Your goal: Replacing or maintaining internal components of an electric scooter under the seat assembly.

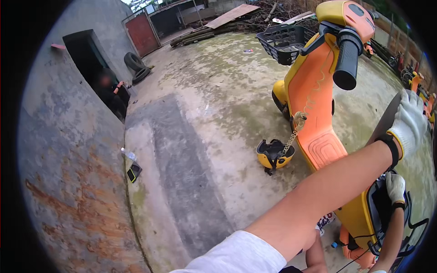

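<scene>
A yellow and orange electric scooter (314, 113) stands upright on the right. My left hand (409, 120), in a white knit glove with a black wristband, is closed over the edge of the raised dark seat (387, 117). Below it, my right hand (395, 187), also gloved, is at the dark under-seat compartment (375, 200); its fingertips are hard to make out. A yellow helmet (275, 154) lies upside down on the ground beside the footboard. A coiled cord (309, 102) runs from the helmet up to the handlebar area.
A black basket (282, 43) is on the scooter's front. Against the left wall lie a phone-like dark object (134, 173) and a plastic bottle (129, 154). A person (111, 93) is in the doorway near stacked tires (135, 66). Wood piles stand behind; more scooters (416, 82) stand far right.
</scene>
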